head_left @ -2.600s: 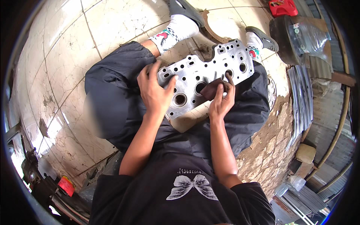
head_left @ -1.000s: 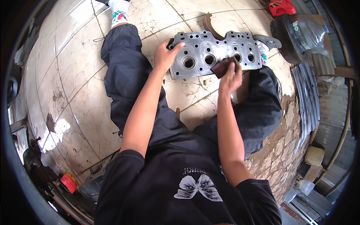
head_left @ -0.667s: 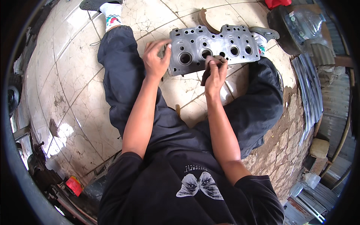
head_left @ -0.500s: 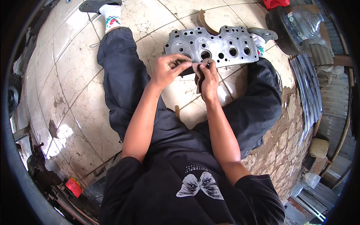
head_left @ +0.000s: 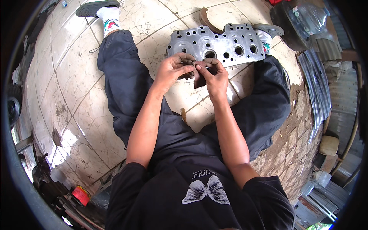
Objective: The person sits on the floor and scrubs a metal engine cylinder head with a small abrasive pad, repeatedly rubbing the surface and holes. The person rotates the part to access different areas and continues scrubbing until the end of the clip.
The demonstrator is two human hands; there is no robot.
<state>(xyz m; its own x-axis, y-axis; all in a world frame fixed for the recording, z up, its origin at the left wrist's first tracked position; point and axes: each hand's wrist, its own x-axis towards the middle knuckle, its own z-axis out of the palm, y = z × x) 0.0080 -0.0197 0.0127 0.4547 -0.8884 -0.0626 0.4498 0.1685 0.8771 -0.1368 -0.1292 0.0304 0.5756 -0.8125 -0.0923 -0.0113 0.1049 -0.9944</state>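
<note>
Vehicle repair workshop: grey engine cylinder head (head_left: 216, 45) on cracked tiled floor (head_left: 73, 76), corrugated metal sheets (head_left: 318, 92), tyre (head_left: 13, 105)

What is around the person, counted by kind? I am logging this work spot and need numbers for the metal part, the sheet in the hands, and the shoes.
Grey metal cylinder head on the tiled floor: 1
Dark brown abrasive sheet, pinched by the left hand and right hand: 1
Dark shoes in view: 2
Total: 4
</note>
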